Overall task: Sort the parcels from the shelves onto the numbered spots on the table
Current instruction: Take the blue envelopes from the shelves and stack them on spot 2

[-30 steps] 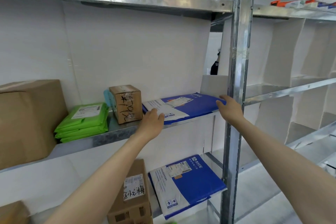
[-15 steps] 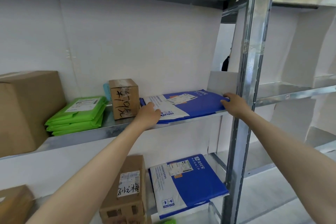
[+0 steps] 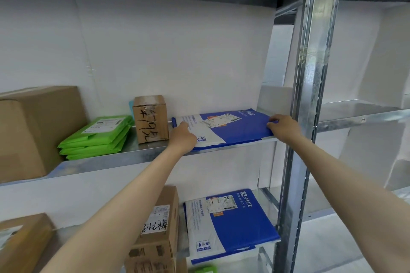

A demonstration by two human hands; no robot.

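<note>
A flat blue-and-white mailer parcel [image 3: 235, 128] lies on the middle metal shelf [image 3: 124, 157]. My left hand [image 3: 183, 138] grips its near left corner, fingers curled over the white part. At the parcel's right edge, my right hand [image 3: 284, 127] holds it with the fingers on top. A small brown box [image 3: 150, 118] with black handwriting stands just left of my left hand. The numbered table is out of view.
Green mailers [image 3: 97, 137] are stacked left of the small box, and a large carton [image 3: 33, 128] stands further left. The shelf below holds another blue mailer [image 3: 230, 226] and brown boxes [image 3: 155, 232]. A steel upright [image 3: 308, 117] rises beside my right forearm.
Both hands have moved forward onto the blue parcel's two ends and closed on it. The view has drawn closer to the shelf.
</note>
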